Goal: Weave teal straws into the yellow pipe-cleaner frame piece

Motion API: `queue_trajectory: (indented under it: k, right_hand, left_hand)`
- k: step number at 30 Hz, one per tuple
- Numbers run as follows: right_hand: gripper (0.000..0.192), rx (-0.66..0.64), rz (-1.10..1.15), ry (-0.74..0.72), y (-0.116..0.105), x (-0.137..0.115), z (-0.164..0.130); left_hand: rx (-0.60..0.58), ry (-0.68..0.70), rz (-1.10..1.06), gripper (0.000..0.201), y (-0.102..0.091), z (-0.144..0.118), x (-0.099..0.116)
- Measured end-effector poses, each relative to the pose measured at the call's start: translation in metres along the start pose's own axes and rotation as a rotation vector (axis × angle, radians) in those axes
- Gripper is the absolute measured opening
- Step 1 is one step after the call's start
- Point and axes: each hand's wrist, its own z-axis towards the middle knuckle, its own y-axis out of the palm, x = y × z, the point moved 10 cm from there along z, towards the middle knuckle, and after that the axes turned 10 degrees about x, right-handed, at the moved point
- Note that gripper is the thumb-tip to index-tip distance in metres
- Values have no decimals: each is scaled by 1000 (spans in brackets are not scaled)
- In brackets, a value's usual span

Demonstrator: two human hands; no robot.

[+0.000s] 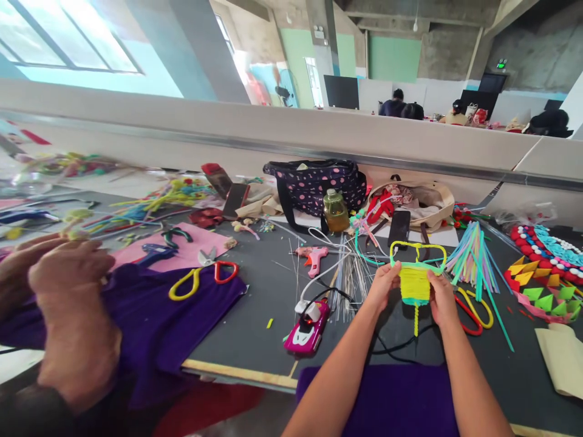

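Note:
Between my two hands is a yellow and mint-green pipe-cleaner figure, with a wound yellow body, a looped top and a twisted yellow stem hanging down. My left hand pinches its upper left corner. On the other side, my right hand grips the upper right edge. Red and yellow scissors lie just right of my right hand. Beyond them stands a fanned bundle of pastel pipe cleaners. A black phone rests behind the figure, and thin metal wires are spread left of my left hand.
A co-worker's hands are at the left, over purple cloth with another pair of scissors. A pink glue gun, a magenta power strip with cables, a bottle and a patterned bag occupy the middle.

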Motion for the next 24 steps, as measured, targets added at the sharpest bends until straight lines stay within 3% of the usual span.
queue_trajectory:
  k: [5,14,18,24]
  right_hand:
    - [29,31,30,-31,-1,-1,-2]
    - [41,-40,-9,3,8,4,-5]
    - [41,25,-8,-23,2,4,-5]
    - [39,66,24,-67,2,-2,-10]
  left_hand:
    - [-27,12,-30,46,3,0,0]
    - [-100,109,73,44,11,-4,6]
    - [-90,76,99,46,10,-4,-1]
    - [-169,22,134,49,19,-7,-15]
